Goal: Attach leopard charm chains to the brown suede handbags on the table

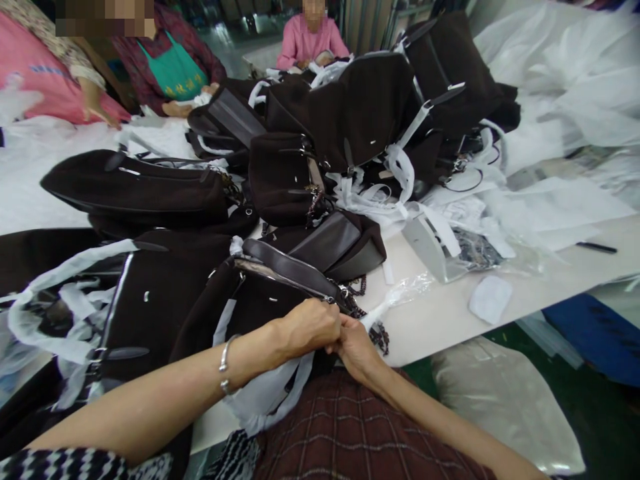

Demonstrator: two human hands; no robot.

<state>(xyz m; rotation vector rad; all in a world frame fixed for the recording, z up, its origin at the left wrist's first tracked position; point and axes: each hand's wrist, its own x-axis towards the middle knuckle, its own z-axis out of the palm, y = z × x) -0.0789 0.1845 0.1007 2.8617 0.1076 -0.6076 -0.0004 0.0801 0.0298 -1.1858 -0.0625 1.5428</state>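
Observation:
A dark brown suede handbag (260, 300) lies at the near edge of the white table (440, 313), its leather-trimmed top toward me. My left hand (307, 327) is closed in a fist on the bag's near end, beside a metal chain (357, 310). My right hand (356, 347) meets it knuckle to knuckle, fingers pinched on the same spot. What the fingertips grip is hidden. A silver bracelet (224, 363) rings my left wrist. White paper wrapping (270, 393) hangs below the hands.
Several more brown handbags (360, 107) with white paper-wrapped straps are heaped across the table. Clear plastic bags (565, 80) pile up at the right. A black pen (596, 247) lies near the right edge. Other people (313, 37) sit at the far side.

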